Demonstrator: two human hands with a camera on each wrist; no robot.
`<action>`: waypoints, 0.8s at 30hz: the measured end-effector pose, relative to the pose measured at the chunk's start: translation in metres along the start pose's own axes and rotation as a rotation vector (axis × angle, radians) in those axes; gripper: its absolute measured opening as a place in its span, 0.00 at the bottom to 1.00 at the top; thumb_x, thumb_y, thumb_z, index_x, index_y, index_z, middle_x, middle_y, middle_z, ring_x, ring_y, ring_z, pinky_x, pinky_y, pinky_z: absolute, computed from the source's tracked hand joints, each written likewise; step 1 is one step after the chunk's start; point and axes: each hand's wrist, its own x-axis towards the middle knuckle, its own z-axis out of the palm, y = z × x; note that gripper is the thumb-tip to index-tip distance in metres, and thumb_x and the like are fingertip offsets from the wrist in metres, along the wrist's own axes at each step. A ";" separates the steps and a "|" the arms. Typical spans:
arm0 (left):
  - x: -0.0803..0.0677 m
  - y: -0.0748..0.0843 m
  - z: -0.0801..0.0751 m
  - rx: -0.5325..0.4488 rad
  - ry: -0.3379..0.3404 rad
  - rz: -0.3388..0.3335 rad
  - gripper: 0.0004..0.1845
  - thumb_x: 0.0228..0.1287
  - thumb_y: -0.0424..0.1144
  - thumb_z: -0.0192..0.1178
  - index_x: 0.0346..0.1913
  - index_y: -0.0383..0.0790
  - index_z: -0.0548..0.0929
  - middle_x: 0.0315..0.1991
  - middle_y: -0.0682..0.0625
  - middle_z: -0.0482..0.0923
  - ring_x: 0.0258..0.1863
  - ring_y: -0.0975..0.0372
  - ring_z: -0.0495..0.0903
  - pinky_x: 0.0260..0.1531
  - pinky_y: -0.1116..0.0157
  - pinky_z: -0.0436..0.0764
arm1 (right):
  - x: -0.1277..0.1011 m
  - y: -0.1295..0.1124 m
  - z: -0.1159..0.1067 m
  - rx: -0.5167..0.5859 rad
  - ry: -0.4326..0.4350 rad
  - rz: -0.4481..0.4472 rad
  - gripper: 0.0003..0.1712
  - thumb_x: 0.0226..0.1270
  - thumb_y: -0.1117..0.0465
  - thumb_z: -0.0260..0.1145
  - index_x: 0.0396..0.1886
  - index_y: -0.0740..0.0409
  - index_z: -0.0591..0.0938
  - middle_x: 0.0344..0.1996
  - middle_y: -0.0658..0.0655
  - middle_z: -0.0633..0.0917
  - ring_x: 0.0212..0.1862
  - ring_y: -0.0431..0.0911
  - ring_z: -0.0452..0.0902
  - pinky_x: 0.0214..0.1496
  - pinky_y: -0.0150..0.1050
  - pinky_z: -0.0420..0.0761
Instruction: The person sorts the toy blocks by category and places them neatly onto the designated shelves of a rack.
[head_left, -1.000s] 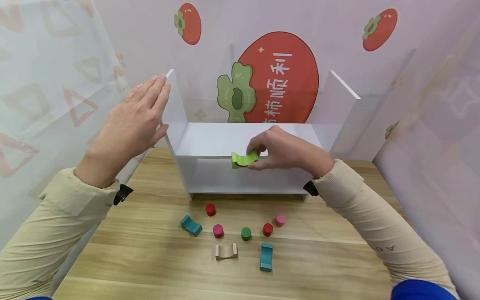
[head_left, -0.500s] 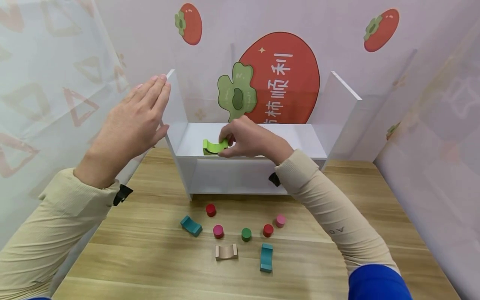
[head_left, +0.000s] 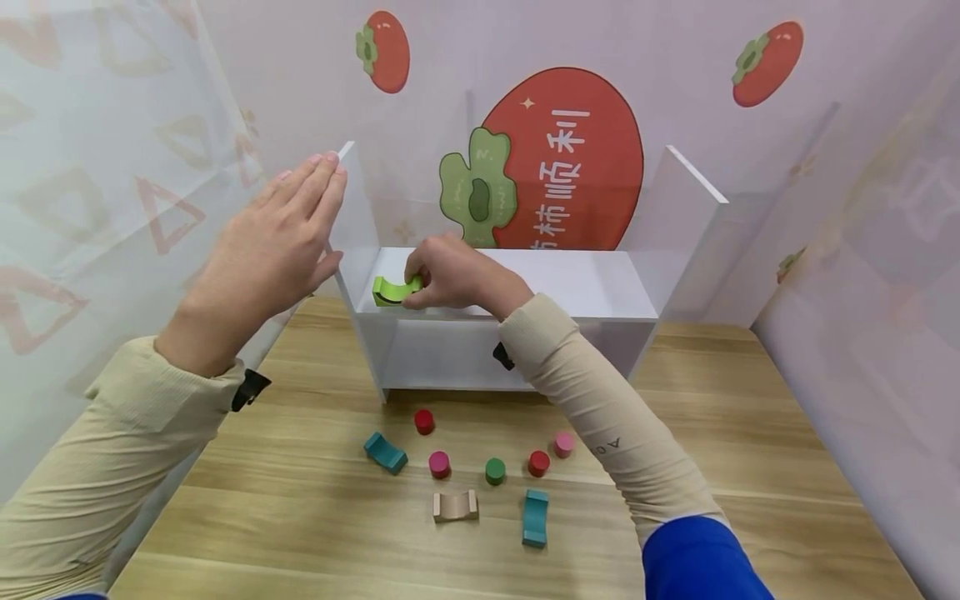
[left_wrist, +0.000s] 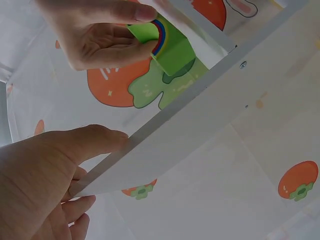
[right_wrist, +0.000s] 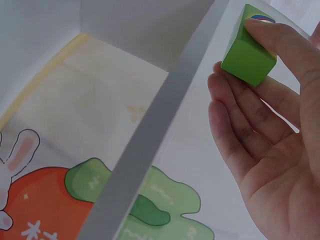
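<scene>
My right hand (head_left: pixel 457 271) pinches a lime green toy block (head_left: pixel 392 292) with a curved hollow in its top, at the left end of the white shelf unit's upper board (head_left: pixel 570 283). A coloured stripe edges the hollow in the left wrist view, where the green block (left_wrist: pixel 175 50) sits between thumb and fingers. The right wrist view shows the block's end (right_wrist: pixel 248 61) above the palm; whether it touches the board I cannot tell. My left hand (head_left: pixel 273 242) rests against the unit's left side panel (head_left: pixel 354 217), fingers straight, thumb at the front edge.
On the wooden table before the shelf lie two teal curved blocks (head_left: pixel 386 453), a plain wood curved block (head_left: pixel 455 506), and several small cylinders, among them a green cylinder (head_left: pixel 495 471) and a red cylinder (head_left: pixel 424 422). The right side panel (head_left: pixel 678 229) stands upright.
My right hand has carried the green block leftward, from in front of the shelf to the left end of the upper board. The left hand stays against the side panel.
</scene>
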 end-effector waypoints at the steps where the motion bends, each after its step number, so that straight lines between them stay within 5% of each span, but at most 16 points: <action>1: 0.000 0.000 0.000 -0.001 0.002 0.000 0.52 0.58 0.34 0.75 0.80 0.22 0.57 0.81 0.29 0.60 0.80 0.39 0.63 0.82 0.44 0.64 | 0.001 0.000 0.001 -0.005 -0.004 0.005 0.11 0.64 0.56 0.77 0.39 0.60 0.92 0.31 0.53 0.89 0.35 0.41 0.78 0.39 0.30 0.77; 18: -0.001 0.000 0.001 -0.001 0.023 -0.003 0.52 0.57 0.33 0.76 0.79 0.22 0.58 0.80 0.29 0.61 0.80 0.40 0.64 0.81 0.43 0.65 | 0.010 0.001 0.008 -0.028 -0.047 0.032 0.12 0.64 0.55 0.78 0.39 0.59 0.92 0.32 0.53 0.89 0.34 0.41 0.77 0.37 0.29 0.77; 24: -0.001 0.001 0.001 -0.003 0.029 -0.006 0.50 0.57 0.32 0.75 0.79 0.22 0.59 0.80 0.30 0.62 0.79 0.40 0.64 0.81 0.44 0.66 | 0.007 -0.002 0.003 -0.059 -0.057 0.019 0.13 0.64 0.54 0.78 0.36 0.60 0.90 0.33 0.53 0.89 0.38 0.42 0.79 0.43 0.33 0.81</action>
